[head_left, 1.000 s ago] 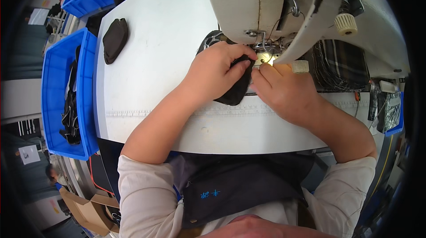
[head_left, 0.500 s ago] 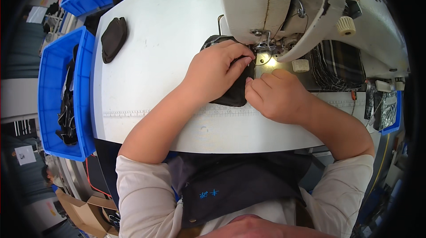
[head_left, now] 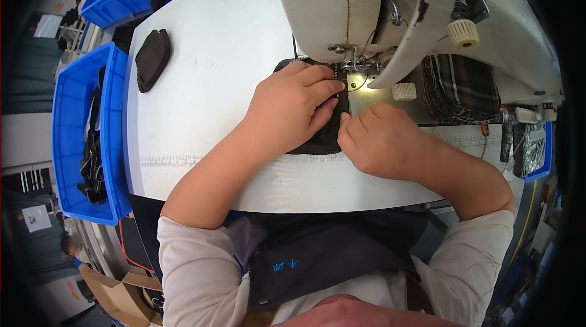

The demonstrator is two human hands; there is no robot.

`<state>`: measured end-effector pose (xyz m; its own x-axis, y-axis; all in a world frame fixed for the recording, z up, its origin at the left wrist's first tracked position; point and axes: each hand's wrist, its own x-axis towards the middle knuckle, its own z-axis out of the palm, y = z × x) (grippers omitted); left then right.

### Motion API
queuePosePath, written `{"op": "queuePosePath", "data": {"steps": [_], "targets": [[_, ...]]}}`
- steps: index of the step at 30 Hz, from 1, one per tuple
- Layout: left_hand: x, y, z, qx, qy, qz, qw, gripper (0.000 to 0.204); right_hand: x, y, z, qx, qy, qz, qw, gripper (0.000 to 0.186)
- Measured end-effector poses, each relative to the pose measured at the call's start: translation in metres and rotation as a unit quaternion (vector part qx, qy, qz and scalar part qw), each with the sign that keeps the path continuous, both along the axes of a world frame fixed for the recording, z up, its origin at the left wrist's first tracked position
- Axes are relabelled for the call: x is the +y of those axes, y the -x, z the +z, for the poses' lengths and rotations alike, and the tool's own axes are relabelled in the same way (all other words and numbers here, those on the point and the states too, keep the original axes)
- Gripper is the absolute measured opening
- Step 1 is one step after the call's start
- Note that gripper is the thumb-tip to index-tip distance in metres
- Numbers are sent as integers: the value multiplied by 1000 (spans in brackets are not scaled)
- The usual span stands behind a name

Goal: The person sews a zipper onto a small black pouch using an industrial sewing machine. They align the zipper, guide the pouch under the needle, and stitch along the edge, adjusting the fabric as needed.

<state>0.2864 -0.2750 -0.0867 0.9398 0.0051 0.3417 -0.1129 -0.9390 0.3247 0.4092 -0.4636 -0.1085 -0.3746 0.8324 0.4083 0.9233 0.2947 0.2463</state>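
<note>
A dark fabric pouch (head_left: 328, 139) with a zipper along its far side lies on the white sewing table, its far right edge by the presser foot of the sewing machine (head_left: 329, 10). My left hand (head_left: 296, 104) rests over the pouch, thumb and fingers drawn together at its right edge, just left of the lit needle area. At the pouch's near right edge, my right hand (head_left: 381, 141) is closed, with thumb and forefinger pinching the fabric. The fingertips of the right hand are partly hidden. A second small dark pouch (head_left: 152, 60) lies apart at the table's far left.
Dark plaid fabric pieces (head_left: 464, 89) are stacked right of the needle, under the machine arm. A blue bin (head_left: 115, 144) holding dark material stands against the table's left edge. Another blue bin (head_left: 119, 0) is behind it. A printed ruler strip (head_left: 177, 160) runs along the near tabletop.
The whole view has shifted slightly, so the machine appears farther left. Both hands keep their hold on the pouch, which sits slightly farther right relative to the needle.
</note>
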Motion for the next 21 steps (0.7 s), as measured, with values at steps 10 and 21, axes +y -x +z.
{"op": "queuePosePath", "data": {"steps": [10,21], "targets": [[-4,-3,-5,-27,-29,6,999,25,0,3,7,-30,6,-28,999,7],[-11,3,11,-87,-87,13,992,25,-2,5,11,-35,19,-83,996,6]]}}
